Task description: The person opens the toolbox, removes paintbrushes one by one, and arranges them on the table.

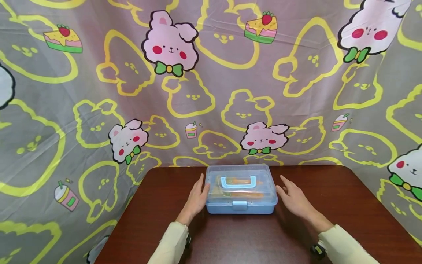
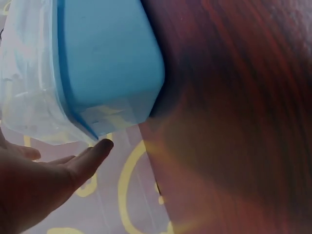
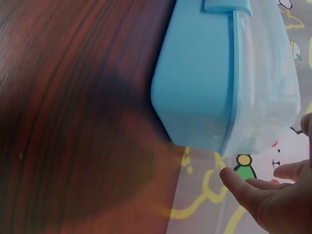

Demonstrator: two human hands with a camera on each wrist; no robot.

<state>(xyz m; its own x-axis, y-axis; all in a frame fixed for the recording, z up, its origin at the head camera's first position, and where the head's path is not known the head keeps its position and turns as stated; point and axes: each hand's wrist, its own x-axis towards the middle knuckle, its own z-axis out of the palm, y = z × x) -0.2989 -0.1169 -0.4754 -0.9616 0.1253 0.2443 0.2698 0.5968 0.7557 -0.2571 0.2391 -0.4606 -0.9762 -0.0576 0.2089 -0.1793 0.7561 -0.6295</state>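
A light-blue plastic storage box [image 1: 217, 208] with a clear lid stands on the table, its lid down. On top lies a blue carry handle [image 1: 239, 185], and a blue latch [image 1: 239, 205] sits at the front. Orange and green items show blurred through the lid. My left hand [image 1: 196, 199] is along the box's left side, fingers stretched forward, fingertips right by the lid rim in the left wrist view. At the opposite side, my right hand [image 1: 296, 200] has its fingers extended and spread, with a small gap to the box in the right wrist view.
The dark reddish-brown wooden table [image 1: 158, 212] has rounded far corners. Behind it and along both sides hangs a grey-pink cloth [image 1: 217, 84] printed with yellow outlines and cartoon rabbits. A dark band [image 1: 318, 251] is worn at the right wrist.
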